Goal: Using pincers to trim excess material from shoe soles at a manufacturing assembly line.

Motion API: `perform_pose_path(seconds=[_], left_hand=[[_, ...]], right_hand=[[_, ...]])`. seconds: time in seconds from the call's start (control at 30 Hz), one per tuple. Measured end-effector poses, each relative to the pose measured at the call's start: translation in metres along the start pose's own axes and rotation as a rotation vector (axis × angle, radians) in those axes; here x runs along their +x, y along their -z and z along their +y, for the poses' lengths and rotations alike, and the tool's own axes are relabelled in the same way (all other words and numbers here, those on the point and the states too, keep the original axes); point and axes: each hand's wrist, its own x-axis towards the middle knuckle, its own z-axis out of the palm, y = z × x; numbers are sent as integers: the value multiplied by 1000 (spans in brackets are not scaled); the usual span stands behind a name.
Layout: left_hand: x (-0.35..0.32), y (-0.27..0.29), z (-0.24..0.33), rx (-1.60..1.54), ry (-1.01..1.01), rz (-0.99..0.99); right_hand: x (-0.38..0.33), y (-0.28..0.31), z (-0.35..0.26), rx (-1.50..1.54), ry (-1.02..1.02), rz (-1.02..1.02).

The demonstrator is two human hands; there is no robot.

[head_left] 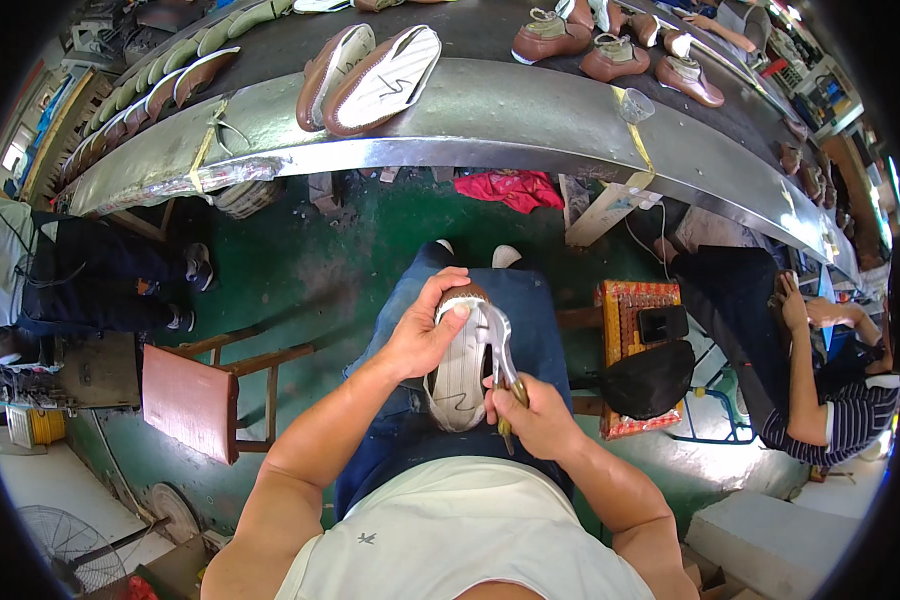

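In my lap, sole side up, lies a shoe upper point(457, 378) with a pale striped insole and a brown toe. My left hand point(422, 332) grips it at the toe end, the thumb pressed on the underside and the fingers round the brown edge. My right hand point(536, 416) is closed round the handles of metal lasting pliers point(501, 345). Their curved jaws reach the toe edge close to my left thumb; whether they pinch the material is too small to tell.
Across the front runs a metal-edged conveyor bench point(530, 100) bearing a pair of brown shoes point(385, 80) and several others. A brown stool point(192, 402) stands left, a black bag point(650, 380) on an orange-red seat right. Other people work at both sides; a fan point(65, 550) stands lower left.
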Motion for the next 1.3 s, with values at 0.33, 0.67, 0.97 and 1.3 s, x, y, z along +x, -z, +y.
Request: perform_pose_path(seconds=[0.33, 0.67, 0.97, 1.3], left_hand=[[-4, 8, -10, 113, 47, 15], [0, 3, 18, 275, 21, -138], [-3, 4, 7, 294, 32, -74], [-4, 14, -16, 241, -23, 21]], right_hand=[[-13, 42, -38, -191, 140, 95], [3, 29, -11, -30, 27, -83], [16, 46, -4, -155, 93, -145], [56, 38, 40, -765, 469, 242]])
